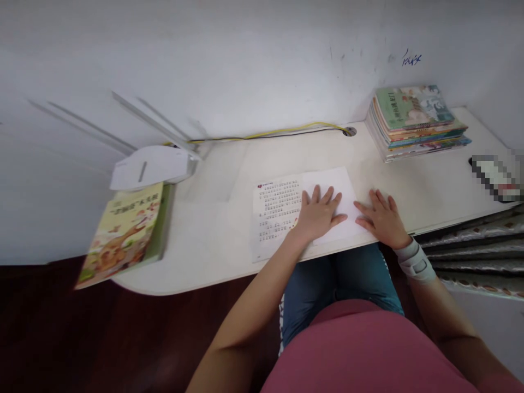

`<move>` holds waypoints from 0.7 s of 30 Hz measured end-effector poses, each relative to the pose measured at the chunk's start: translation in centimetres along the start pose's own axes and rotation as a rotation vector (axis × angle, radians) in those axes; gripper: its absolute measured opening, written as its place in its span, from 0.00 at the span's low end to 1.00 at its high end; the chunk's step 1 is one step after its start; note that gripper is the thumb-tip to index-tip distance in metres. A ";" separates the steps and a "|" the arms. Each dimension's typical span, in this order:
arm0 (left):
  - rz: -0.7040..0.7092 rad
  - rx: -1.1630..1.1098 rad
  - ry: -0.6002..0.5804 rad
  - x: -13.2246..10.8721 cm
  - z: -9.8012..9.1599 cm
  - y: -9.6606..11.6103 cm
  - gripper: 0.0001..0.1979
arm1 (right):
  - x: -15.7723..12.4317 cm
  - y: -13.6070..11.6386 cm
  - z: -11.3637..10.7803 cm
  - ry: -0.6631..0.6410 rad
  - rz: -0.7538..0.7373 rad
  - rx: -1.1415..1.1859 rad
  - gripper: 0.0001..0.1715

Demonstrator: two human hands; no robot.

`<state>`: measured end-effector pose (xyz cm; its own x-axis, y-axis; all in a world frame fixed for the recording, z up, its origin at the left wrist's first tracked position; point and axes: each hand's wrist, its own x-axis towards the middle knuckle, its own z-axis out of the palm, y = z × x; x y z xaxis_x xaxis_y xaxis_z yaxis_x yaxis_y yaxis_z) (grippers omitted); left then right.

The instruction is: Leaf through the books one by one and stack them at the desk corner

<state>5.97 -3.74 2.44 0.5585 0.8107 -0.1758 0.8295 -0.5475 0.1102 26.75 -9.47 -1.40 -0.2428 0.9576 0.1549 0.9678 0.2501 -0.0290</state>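
An open booklet lies flat on the white desk, its left page printed with lines of text and its right page blank white. My left hand rests spread on it, near the fold and over part of the blank page. Just past the page's right edge, my right hand lies on the desk with fingers apart, fingertips close to the paper. A grey wrist wrap goes around my right wrist. Neither hand holds anything.
A stack of picture books stands at the back right, and a phone-like object lies near the right end. On the left are a white router with antennas and yellow-covered books overhanging the desk. A yellow cable runs along the wall.
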 end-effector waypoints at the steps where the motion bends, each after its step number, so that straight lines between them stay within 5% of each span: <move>1: -0.002 -0.002 -0.005 0.0 -0.1 0.1 0.36 | 0.0 0.0 0.1 0.001 -0.001 0.000 0.30; 12: -0.012 -0.022 0.019 0.6 0.1 0.7 0.37 | 0.0 0.1 0.2 0.022 0.002 0.025 0.29; 21: 0.019 -0.085 0.032 -2.4 0.3 -3.4 0.40 | -1.1 3.2 -0.2 0.011 -0.018 0.119 0.30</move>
<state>1.77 -3.88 2.24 0.5728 0.8073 -0.1418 0.8157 -0.5444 0.1957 30.12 -9.80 -1.49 -0.2585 0.9514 0.1672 0.9484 0.2829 -0.1433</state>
